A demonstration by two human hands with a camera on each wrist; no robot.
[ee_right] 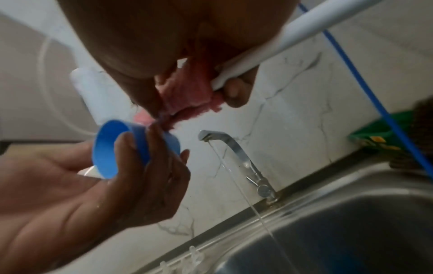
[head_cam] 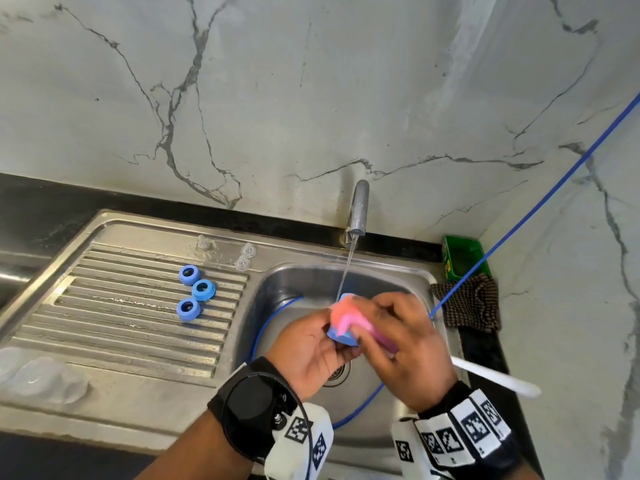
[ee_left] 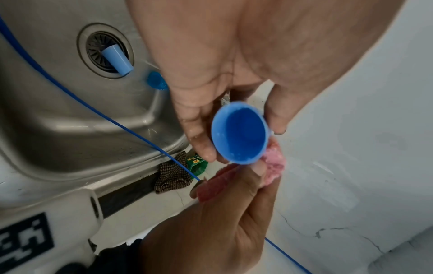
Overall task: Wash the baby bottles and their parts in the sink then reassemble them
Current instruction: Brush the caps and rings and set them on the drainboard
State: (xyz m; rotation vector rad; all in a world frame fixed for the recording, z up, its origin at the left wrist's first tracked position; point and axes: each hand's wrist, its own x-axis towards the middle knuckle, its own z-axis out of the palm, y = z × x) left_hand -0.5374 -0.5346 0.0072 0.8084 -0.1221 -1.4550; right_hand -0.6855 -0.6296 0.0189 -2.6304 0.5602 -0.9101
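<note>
The left hand [head_cam: 304,351] had its grip closed round a blue cap [head_cam: 341,336], thumb and fingers curled on its wall, the open mouth turned toward the left wrist camera, above the sink [head_cam: 311,275] basin and close to the thin stream from the tap [head_cam: 358,209]; whether the water struck it could not be told; the right hand [head_cam: 412,351] had its grip closed on a pink sponge [head_cam: 346,317] held against the cap, with a white handle [head_cam: 495,375] running out past the wrist; how sponge and handle joined was hidden in the fingers; from the head view the cap was mostly covered by sponge and fingers; a second blue cap [ee_left: 117,61] lay on the drain, and a blue piece [ee_left: 156,83] beside it was half hidden behind the left hand; on the ribbed steel surface left of the basin sat three blue rings [head_cam: 203,289] and three clear teats [head_cam: 242,263], small and faint; blurred clear shapes [head_cam: 38,375] at the near left edge could not be made out; a blue cord [head_cam: 554,199] crossed the basin.
</note>
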